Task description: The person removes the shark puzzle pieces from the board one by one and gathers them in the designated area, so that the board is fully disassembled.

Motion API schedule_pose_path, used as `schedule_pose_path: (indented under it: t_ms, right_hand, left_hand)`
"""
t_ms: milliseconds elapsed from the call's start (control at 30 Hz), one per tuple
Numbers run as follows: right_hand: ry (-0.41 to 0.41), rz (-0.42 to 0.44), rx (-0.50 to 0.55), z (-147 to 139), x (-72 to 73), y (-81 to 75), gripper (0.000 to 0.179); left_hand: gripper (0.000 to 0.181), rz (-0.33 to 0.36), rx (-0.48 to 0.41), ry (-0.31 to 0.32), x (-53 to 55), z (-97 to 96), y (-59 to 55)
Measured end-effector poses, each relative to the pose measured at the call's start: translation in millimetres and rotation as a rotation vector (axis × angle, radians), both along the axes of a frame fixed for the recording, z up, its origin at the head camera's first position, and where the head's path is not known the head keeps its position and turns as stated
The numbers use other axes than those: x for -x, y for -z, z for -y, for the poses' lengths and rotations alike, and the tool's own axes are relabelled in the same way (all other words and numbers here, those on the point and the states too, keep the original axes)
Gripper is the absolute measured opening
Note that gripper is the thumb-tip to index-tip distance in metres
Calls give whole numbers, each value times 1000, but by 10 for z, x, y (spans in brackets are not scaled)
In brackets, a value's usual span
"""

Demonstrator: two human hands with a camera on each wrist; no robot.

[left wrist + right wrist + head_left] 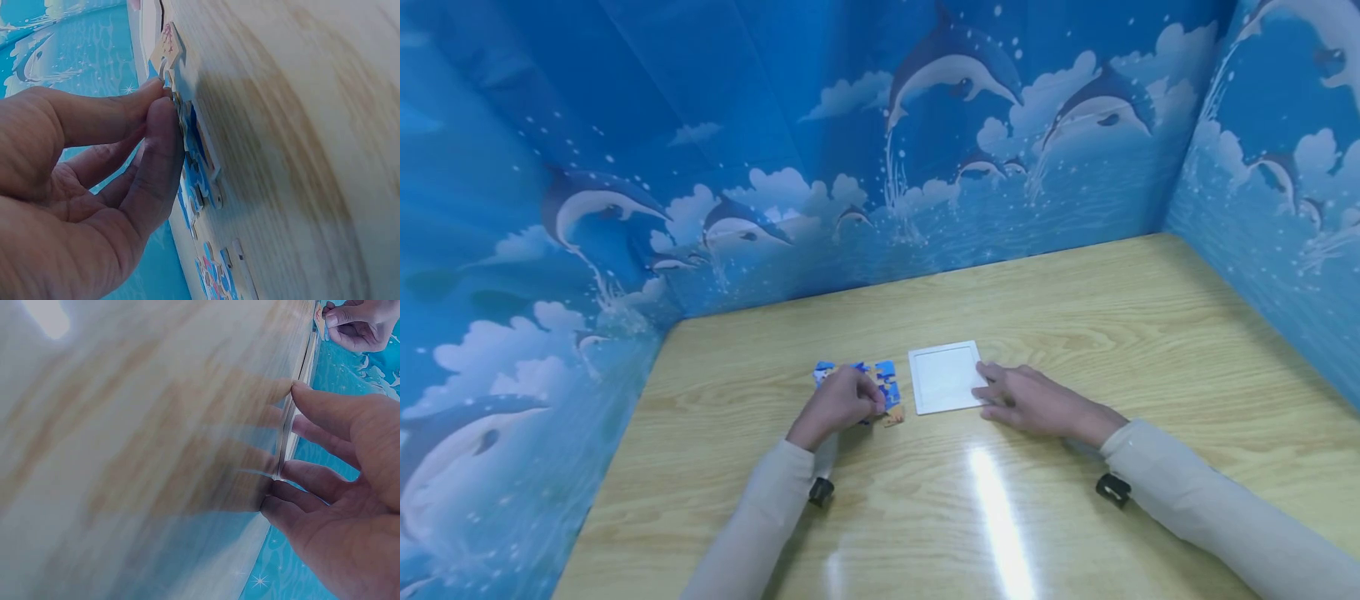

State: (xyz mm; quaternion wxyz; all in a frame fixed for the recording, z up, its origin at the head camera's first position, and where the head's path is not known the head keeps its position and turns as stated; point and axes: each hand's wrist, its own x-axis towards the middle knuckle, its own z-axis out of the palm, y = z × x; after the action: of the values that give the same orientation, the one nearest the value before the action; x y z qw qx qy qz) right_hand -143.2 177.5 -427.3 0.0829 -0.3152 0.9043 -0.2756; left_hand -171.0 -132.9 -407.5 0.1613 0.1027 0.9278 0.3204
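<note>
Jigsaw pieces [886, 369], mostly blue, lie in a loose group on the table. Over them is my left hand [842, 402], thumb and forefinger pinched together on a small jigsaw piece that the fingertips mostly hide. An orange-tan piece [892, 417] lies just beyond those fingertips; the left wrist view shows this tan piece [169, 45] with a reddish print. To the right of the group lies a white square puzzle frame [946, 377], flat, with a raised rim. My right hand [1026, 402] rests at its right side, fingers spread and fingertips touching the rim.
The wood-grain table [1075, 325] is bordered at the back and sides by a blue dolphin-print curtain [820, 167]. A bright light reflection [1000, 517] shows on the tabletop in front of the frame. Black straps [1112, 489] hang under both sleeves.
</note>
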Motion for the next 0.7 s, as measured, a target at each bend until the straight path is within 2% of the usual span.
schedule_pose_path:
  t_ms: [267, 700]
  right_hand:
    - [8, 8, 0, 1, -3, 1, 37]
    - [-1, -11, 16, 3, -10, 24, 35]
  left_hand:
    - [9, -31, 85, 11, 1, -16, 38]
    - [7, -59, 107, 14, -9, -29, 56]
